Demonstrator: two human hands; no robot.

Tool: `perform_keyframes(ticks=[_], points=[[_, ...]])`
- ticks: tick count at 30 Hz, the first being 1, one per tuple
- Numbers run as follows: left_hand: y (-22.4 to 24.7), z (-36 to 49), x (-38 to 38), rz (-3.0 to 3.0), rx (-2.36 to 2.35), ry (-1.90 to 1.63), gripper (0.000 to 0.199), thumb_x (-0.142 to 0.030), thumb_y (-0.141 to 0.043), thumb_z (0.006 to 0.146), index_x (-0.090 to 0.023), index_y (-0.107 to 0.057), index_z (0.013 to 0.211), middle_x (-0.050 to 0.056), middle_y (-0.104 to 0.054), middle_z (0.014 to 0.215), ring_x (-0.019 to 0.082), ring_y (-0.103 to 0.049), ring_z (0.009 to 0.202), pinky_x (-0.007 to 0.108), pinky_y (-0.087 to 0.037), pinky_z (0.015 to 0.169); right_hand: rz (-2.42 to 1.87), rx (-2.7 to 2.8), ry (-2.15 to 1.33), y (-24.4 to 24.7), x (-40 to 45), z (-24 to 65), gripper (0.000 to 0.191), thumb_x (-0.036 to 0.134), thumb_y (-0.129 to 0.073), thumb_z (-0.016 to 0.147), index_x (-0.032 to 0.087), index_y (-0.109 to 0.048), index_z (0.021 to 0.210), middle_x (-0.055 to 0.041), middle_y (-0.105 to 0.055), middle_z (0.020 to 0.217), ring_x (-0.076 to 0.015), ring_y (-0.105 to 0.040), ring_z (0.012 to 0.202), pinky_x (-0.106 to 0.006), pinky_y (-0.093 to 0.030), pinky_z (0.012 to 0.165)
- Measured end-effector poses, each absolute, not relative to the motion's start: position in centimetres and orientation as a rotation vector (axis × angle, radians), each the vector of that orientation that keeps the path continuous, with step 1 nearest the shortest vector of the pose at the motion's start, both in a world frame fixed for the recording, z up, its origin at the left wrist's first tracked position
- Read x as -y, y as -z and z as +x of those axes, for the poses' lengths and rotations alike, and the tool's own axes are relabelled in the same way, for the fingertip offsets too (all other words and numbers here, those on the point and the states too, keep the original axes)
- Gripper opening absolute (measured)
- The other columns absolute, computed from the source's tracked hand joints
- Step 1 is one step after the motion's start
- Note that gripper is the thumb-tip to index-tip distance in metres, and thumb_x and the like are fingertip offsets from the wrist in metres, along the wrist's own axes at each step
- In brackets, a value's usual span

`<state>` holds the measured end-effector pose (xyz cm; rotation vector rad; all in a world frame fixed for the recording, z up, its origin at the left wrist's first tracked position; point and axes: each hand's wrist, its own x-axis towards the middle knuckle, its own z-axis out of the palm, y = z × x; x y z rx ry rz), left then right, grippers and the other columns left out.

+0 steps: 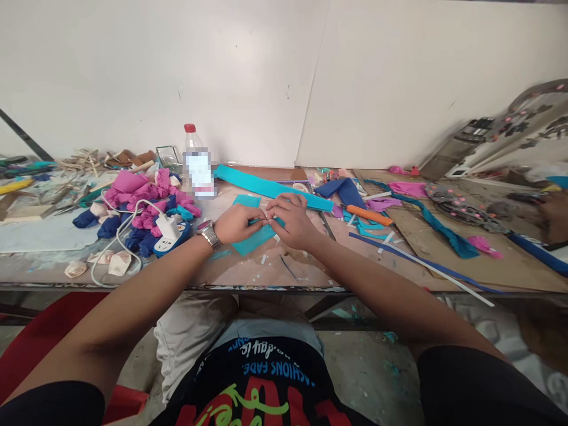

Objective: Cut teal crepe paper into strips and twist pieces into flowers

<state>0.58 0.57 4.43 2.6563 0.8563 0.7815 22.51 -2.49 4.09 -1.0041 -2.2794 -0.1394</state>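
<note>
Over a turquoise sheet (248, 245), which looks like paper or thin cloth, my two hands meet fingertip to fingertip. My left hand (238, 223), with a metal watch (208, 233) on its wrist, pinches at the middle. My right hand (290, 220) is closed from the other side with its fingers curled. Something small and thin seems to sit between the fingertips, too small to name. Part of the sheet is hidden under my hands. Just behind them lies a long turquoise strip (270, 188). An orange-handled tool (369, 215) rests right of my right hand.
Left are crumpled pink (142, 195) and blue pieces, a power strip (172, 241) with a white cable, and a red-capped bottle (190, 142). Right are a blue strip (399, 253), a white strip (437, 271) and cardboard (421, 236). A white wall (222, 77) stands behind.
</note>
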Motion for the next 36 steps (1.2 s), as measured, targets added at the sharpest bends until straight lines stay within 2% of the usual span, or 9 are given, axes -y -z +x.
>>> perform_keyframes(ticks=[9,13,16,22,30,36], points=[[-4.06,0.47,-1.00,2.647,-0.829,-0.802,0.031,-0.039,-0.053,0.101,-0.019,-0.078,0.102,0.003,-0.079,0.090,0.016,-0.064,0.072,0.028,-0.039,0.068,-1.026,2.202,0.078,-3.83,2.29,22.47,0.006,0.022,-0.062,0.090,0.024,-0.061,0.085,-0.0030,-0.074,0.115,-0.0305,-0.050,0.125,-0.051,-0.027,0.104],[-4.01,0.49,-1.10,2.640,-0.815,-0.794,0.030,-0.038,-0.055,0.101,-0.019,-0.078,0.101,0.002,-0.080,0.092,0.015,-0.063,0.070,0.028,-0.040,0.069,-0.983,2.181,0.083,-3.71,2.27,22.46,0.010,0.020,-0.058,0.092,0.024,-0.060,0.083,-0.0013,-0.075,0.110,-0.0302,-0.050,0.134,-0.055,-0.014,0.119],[-4.09,0.53,-0.99,2.581,-0.794,-0.808,0.029,-0.037,-0.056,0.099,-0.018,-0.078,0.104,0.002,-0.080,0.093,0.014,-0.062,0.069,0.027,-0.041,0.068,-0.977,2.183,0.098,-3.63,2.19,22.47,0.011,0.018,-0.055,0.092,0.025,-0.059,0.084,-0.0011,-0.075,0.113,-0.0299,-0.048,0.138,-0.056,-0.007,0.124],[-3.92,0.42,-1.12,2.552,-0.801,-0.806,0.030,-0.039,-0.056,0.099,-0.019,-0.078,0.103,0.003,-0.080,0.095,0.016,-0.065,0.074,0.027,-0.043,0.071,-0.983,2.209,0.067,-3.48,1.93,22.68,0.007,0.021,-0.058,0.091,0.025,-0.059,0.086,-0.0016,-0.076,0.106,-0.0297,-0.054,0.127,-0.056,-0.011,0.121],[-4.06,0.26,-1.16,2.462,-0.803,-0.794,0.031,-0.040,-0.055,0.098,-0.017,-0.077,0.100,0.001,-0.072,0.077,0.013,-0.053,0.063,0.027,-0.036,0.063,-0.984,2.263,0.067,-3.69,1.95,22.73,0.012,0.025,-0.051,0.099,0.024,-0.060,0.091,-0.0038,-0.073,0.103,-0.0281,-0.055,0.120,-0.053,-0.017,0.117],[-4.16,0.09,-1.23,2.374,-0.787,-0.844,0.029,-0.037,-0.056,0.097,-0.016,-0.075,0.092,0.001,-0.068,0.074,0.014,-0.052,0.066,0.027,-0.037,0.063,-0.996,2.229,0.043,-3.60,1.78,22.83,0.010,0.028,-0.056,0.097,0.024,-0.060,0.088,-0.0037,-0.074,0.099,-0.0273,-0.058,0.112,-0.051,-0.020,0.113]])
